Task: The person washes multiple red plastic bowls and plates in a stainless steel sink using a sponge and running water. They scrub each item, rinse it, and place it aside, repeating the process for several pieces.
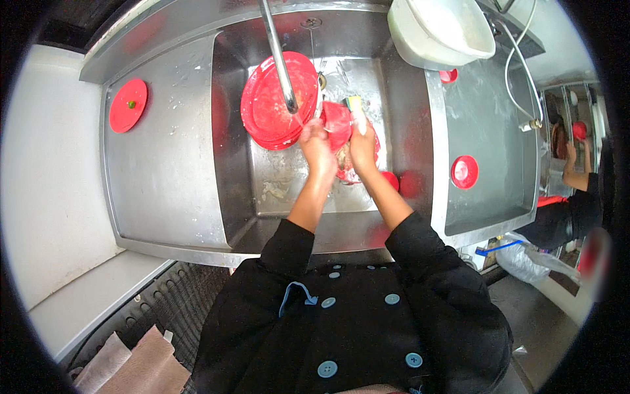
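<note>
My left hand (315, 140) grips a red bowl or cup (337, 125) by its left side, close under the end of the metal faucet spout (283, 64). A yellow and green sponge (355, 106) is in my right hand (363, 143), beside the red vessel. To the left, a stack of red plates (275, 101) with whitish residue stands in the steel sink basin (295, 197). Below my hands lies another red dish with food residue (346, 170), partly hidden. A small red bowl (390, 181) sits near the basin's right wall.
A red plate (129, 111) with a small green item rests on the left drainboard (167, 197). On the right are a white plastic tub (418, 47), a red bowl (464, 172) and a hose with a metal nozzle (530, 125). Another person (566, 212) stands at far right beside shelves.
</note>
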Demonstrator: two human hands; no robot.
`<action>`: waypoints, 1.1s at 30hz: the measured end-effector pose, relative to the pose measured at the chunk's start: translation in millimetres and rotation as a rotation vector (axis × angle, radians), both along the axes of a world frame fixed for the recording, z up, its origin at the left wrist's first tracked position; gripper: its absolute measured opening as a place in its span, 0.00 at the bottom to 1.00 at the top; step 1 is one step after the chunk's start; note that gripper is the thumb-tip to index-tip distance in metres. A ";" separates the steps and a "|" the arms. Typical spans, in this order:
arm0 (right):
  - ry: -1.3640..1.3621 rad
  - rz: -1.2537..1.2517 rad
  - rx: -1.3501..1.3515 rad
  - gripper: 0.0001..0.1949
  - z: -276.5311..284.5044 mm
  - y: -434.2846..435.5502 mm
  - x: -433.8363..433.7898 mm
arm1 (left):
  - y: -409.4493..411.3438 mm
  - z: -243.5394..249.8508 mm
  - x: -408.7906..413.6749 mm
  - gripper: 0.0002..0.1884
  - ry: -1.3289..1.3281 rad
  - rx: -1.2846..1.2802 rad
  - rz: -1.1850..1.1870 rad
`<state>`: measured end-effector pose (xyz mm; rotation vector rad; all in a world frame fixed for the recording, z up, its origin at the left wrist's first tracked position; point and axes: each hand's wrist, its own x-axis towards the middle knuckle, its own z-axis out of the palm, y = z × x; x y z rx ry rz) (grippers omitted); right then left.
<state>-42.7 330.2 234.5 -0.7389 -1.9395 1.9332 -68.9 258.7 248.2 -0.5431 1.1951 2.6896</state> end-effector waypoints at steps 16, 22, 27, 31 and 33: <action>0.075 0.029 -0.794 0.17 3.1 42.9 20.6 | -22.9 19.6 4.2 0.17 0.144 -0.009 -0.678; -0.002 0.470 -0.426 0.16 35.9 57.2 12.8 | -16.2 -3.9 -13.5 0.17 0.085 -0.020 -0.498; -0.123 0.655 0.258 0.17 44.8 44.3 8.1 | -10.3 1.1 1.3 0.27 -0.316 0.224 -0.597; 0.079 0.815 0.462 0.15 39.2 59.4 13.5 | -7.6 5.0 -0.6 0.32 -0.373 0.451 -0.778; 0.251 0.856 0.971 0.14 38.1 67.1 11.1 | -4.2 4.1 -3.4 0.26 -0.224 0.309 -0.727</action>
